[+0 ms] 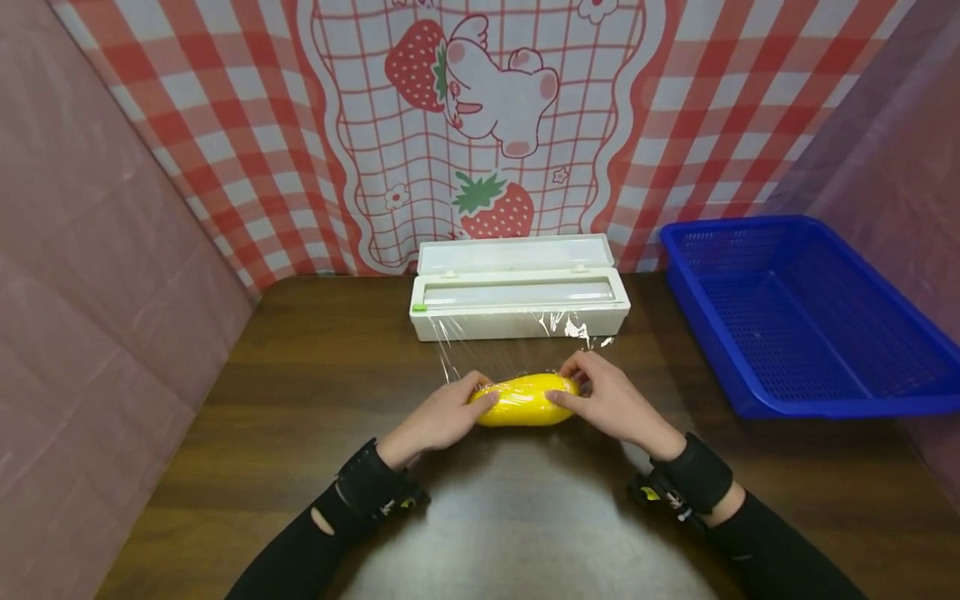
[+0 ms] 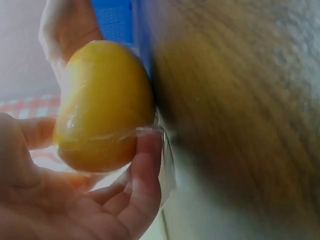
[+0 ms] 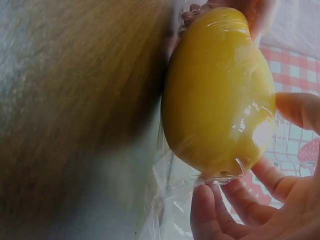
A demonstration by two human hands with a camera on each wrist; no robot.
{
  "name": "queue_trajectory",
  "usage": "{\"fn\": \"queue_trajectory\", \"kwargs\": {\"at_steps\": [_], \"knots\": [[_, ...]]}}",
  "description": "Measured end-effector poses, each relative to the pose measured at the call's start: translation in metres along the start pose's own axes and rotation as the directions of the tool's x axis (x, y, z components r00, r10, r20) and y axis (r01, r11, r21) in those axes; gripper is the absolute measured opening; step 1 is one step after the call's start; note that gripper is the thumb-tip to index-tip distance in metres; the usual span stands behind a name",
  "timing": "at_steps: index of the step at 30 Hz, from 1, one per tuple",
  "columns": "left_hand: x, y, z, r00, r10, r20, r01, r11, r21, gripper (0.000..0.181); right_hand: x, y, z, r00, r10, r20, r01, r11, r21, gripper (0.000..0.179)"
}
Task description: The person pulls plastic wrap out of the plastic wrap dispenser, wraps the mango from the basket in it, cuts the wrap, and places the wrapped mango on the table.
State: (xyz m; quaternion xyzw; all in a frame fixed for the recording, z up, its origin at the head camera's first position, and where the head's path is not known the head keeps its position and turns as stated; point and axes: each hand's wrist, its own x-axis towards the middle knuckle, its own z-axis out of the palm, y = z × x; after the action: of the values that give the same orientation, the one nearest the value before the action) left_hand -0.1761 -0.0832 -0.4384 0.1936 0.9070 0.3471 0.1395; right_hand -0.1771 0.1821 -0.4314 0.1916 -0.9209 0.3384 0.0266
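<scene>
A smooth yellow mango (image 1: 525, 400), long and rounded, lies crosswise between both hands with shiny cling film around it. My left hand (image 1: 446, 412) grips its left end, thumb on the near side and fingers behind. At the other end my right hand (image 1: 611, 398) holds it, thumb on top and fingers curled at the tip. Film bunches near the fingertips (image 3: 202, 200) in the right wrist view. From the mango, clear cling film (image 1: 502, 354) stretches back to a white film dispenser (image 1: 517, 323), whose lid stands raised. In the left wrist view the mango (image 2: 105, 105) partly hides the right hand.
A blue plastic basket (image 1: 731, 333) stands at the right side of the brown wooden table (image 1: 300, 417). Behind the dispenser hangs a red-and-white checked cloth (image 1: 262, 125) with strawberries. Pink cloth (image 1: 90, 292) borders the left side. A green slider (image 1: 419, 307) sits on the dispenser's left end.
</scene>
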Motion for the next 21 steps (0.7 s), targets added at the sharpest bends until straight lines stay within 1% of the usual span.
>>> {"fn": "queue_trajectory", "kwargs": {"at_steps": [2,5,7,9,11,13,14,15,17,18,19,20,21], "knots": [[0.001,-0.002,-0.003,1.000,-0.010,0.026,0.012,0.997,-0.073,0.042,0.001,0.001,0.000,1.000,0.003,0.001,-0.003,1.000,0.021,0.040],[0.002,-0.005,-0.006,0.998,-0.015,0.056,0.024,0.985,-0.169,0.038,0.002,0.002,-0.001,1.000,-0.006,-0.005,0.006,0.998,0.056,0.034],[0.003,-0.007,-0.007,0.998,-0.010,0.061,0.024,0.974,-0.224,0.033,0.002,0.004,-0.001,1.000,-0.006,-0.005,0.006,0.997,0.079,0.030],[0.004,-0.009,-0.008,0.998,-0.004,0.062,0.022,0.958,-0.287,0.030,0.002,0.004,-0.002,1.000,0.000,-0.011,0.001,0.995,0.096,0.027],[0.005,-0.012,-0.009,0.998,0.001,0.062,0.020,0.944,-0.330,0.028,0.001,0.005,-0.002,1.000,0.014,-0.014,-0.012,0.994,0.108,0.025],[0.005,-0.014,-0.009,0.999,-0.005,0.053,0.023,0.944,-0.328,0.027,0.001,0.006,-0.001,1.000,0.027,-0.014,-0.025,0.993,0.118,0.024],[0.005,-0.015,-0.010,0.999,-0.008,0.043,0.021,0.951,-0.307,0.027,0.001,0.006,-0.001,0.999,0.031,-0.016,-0.029,0.992,0.121,0.024],[0.004,-0.015,-0.011,1.000,-0.010,0.025,0.016,0.965,-0.263,0.026,0.001,0.006,0.000,0.999,0.037,-0.015,-0.035,0.992,0.123,0.025],[0.003,-0.014,-0.013,0.999,0.003,-0.049,-0.009,0.991,-0.132,0.025,0.001,0.005,0.000,0.999,0.043,-0.012,-0.041,0.992,0.123,0.027],[0.002,-0.012,-0.015,0.995,0.018,-0.100,-0.024,0.998,-0.054,0.026,0.001,0.005,0.001,0.999,0.045,-0.012,-0.043,0.991,0.125,0.028],[0.001,-0.010,-0.016,0.987,0.040,-0.155,-0.037,0.999,0.022,0.028,0.001,0.005,0.001,0.999,0.045,-0.013,-0.043,0.991,0.125,0.028],[-0.001,-0.008,-0.017,0.976,0.066,-0.209,-0.046,0.994,0.099,0.029,0.001,0.005,0.001,0.999,0.045,-0.016,-0.042,0.991,0.124,0.029],[-0.002,-0.005,-0.018,0.961,0.103,-0.257,-0.060,0.983,0.171,0.032,0.002,0.005,0.001,0.999,0.045,-0.017,-0.042,0.992,0.122,0.029]]}}
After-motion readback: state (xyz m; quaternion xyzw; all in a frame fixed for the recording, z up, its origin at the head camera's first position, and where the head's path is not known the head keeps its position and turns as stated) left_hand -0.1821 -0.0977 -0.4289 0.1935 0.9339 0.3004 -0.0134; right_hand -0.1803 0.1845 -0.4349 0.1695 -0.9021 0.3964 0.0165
